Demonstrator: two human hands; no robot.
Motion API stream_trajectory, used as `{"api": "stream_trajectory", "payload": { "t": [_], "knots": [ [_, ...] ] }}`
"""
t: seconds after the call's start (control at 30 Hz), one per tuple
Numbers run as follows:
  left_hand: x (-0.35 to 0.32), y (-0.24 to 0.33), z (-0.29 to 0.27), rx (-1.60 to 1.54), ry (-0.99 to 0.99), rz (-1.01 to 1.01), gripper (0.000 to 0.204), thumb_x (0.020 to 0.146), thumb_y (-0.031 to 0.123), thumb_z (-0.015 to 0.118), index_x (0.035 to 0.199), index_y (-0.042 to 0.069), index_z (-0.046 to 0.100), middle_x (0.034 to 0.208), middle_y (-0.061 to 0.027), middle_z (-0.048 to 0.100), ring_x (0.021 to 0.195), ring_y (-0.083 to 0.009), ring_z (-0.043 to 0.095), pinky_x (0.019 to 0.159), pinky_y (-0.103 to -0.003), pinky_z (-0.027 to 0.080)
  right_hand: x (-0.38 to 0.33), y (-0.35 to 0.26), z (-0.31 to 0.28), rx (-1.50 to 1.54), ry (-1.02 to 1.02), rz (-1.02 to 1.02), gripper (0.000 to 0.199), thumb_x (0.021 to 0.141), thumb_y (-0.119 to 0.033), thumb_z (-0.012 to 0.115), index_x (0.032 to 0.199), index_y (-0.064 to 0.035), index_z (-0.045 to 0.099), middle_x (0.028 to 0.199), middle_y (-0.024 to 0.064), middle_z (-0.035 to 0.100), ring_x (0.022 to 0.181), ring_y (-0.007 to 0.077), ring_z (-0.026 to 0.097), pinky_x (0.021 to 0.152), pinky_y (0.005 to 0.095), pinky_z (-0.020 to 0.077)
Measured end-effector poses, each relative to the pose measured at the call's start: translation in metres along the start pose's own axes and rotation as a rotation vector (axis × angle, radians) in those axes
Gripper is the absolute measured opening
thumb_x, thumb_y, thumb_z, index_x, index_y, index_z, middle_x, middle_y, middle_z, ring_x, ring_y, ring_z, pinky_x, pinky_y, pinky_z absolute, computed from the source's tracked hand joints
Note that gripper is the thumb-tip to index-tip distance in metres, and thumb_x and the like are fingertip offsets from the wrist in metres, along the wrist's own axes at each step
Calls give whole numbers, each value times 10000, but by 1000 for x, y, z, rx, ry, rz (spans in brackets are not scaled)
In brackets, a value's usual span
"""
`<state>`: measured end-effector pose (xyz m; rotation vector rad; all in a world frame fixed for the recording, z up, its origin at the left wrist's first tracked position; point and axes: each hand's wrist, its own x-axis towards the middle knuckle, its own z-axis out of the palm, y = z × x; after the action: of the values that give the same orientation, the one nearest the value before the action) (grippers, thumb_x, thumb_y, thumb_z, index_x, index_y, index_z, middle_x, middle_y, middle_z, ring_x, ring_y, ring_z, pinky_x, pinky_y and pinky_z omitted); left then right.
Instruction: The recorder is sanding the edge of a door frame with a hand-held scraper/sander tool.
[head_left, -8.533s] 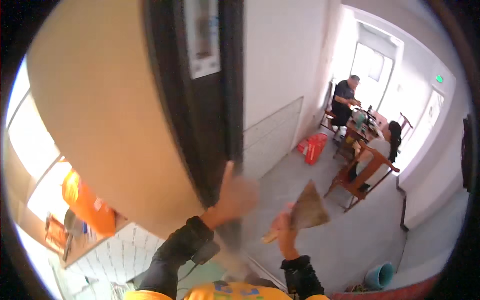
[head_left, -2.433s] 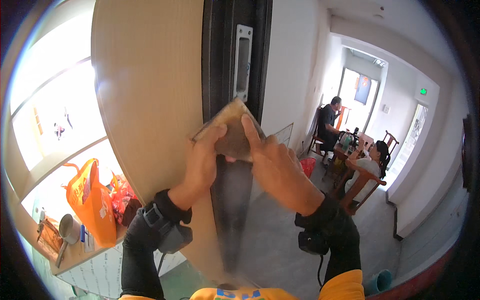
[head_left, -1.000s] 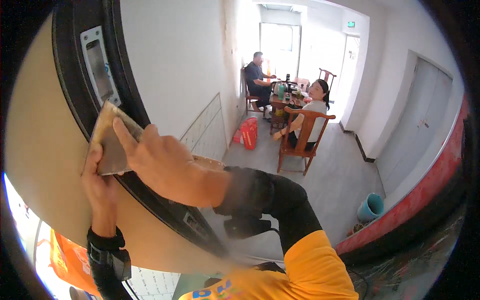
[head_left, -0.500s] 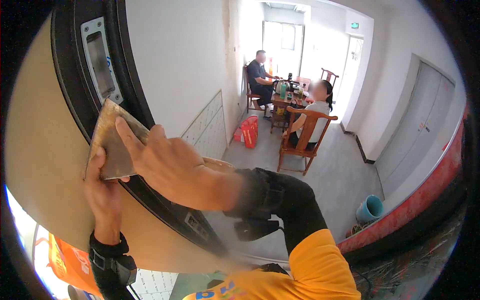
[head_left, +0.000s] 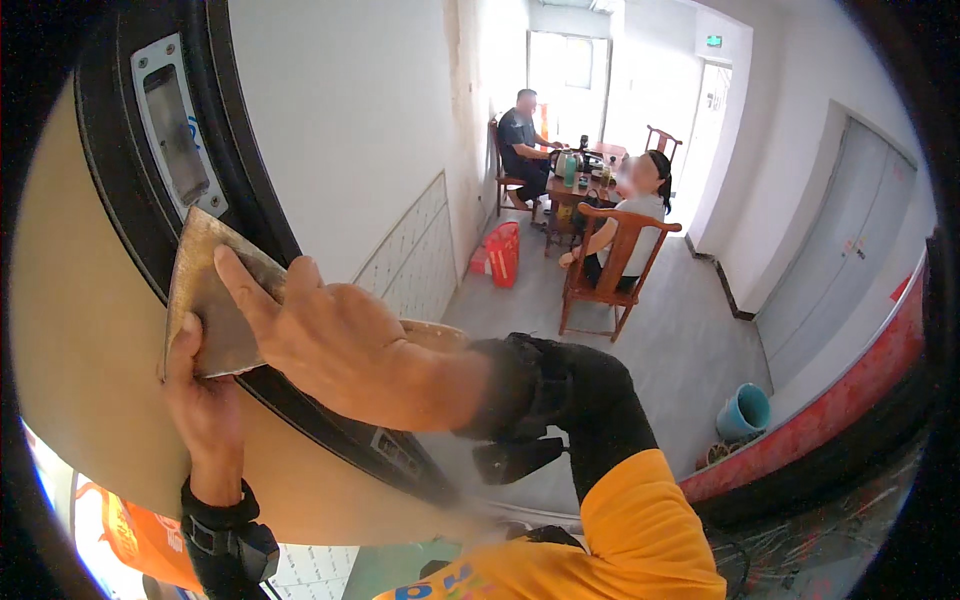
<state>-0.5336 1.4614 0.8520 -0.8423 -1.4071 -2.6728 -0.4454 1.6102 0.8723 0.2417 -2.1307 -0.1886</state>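
Occlusions and cut-offs, head view.

The right hand (head_left: 330, 340) covered much of the sanding sheet (head_left: 205, 300), so its lower right corner was not seen. The left hand (head_left: 200, 405) showed only a thumb and palm edge; its fingers lay behind the sheet. The tan door panel (head_left: 80, 380) ran off the left rim, and the dark frame (head_left: 250, 190) was cut at the top. An orange object (head_left: 140, 540) at lower left was partly hidden by the panel, kind not determinable. The items on the far table (head_left: 580, 175) were too small to identify. The blue bucket (head_left: 745, 410) was partly cut by the red edge (head_left: 830, 400).
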Motion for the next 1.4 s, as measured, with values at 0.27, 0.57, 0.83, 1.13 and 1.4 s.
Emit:
{"api": "stream_trajectory", "payload": {
  "t": [0.27,0.57,0.83,1.13,1.4],
  "knots": [
    [-3,0,-2,24,-20,4,329,856,211,551,1098,-11,538,1043,-72,575,974,-161,543,848,-297,423,-1,0,3,58,16,26,651,740,-162,581,1309,55,347,640,93,460,502,130,482,341,228,408],
    [1,-5,-6,92,-27,121,354,859,219,548,1120,-17,515,1056,-91,573,971,-169,547,802,-292,459,-2,6,10,151,127,16,650,716,-162,593,1284,61,370,634,111,485,530,164,506,373,253,433],
    [6,-2,-17,261,-64,137,313,885,106,498,1183,10,492,1076,-116,558,938,-194,560,703,-291,490,-4,8,19,290,-10,14,696,721,-152,604,1307,70,301,706,188,530,594,246,561,411,336,464],
    [-10,-2,1,180,22,78,279,852,186,567,1067,11,544,983,-79,584,847,-163,582,647,-276,482,-10,6,19,249,64,2,711,739,-149,589,1353,12,269,663,158,472,431,209,498,343,309,422],
    [-6,-1,10,114,29,25,313,839,213,585,1082,24,529,954,-55,584,816,-139,575,613,-259,459,-5,5,24,100,58,17,704,750,-142,574,1369,-16,262,664,141,460,395,173,483,321,284,405]
  ]
}}
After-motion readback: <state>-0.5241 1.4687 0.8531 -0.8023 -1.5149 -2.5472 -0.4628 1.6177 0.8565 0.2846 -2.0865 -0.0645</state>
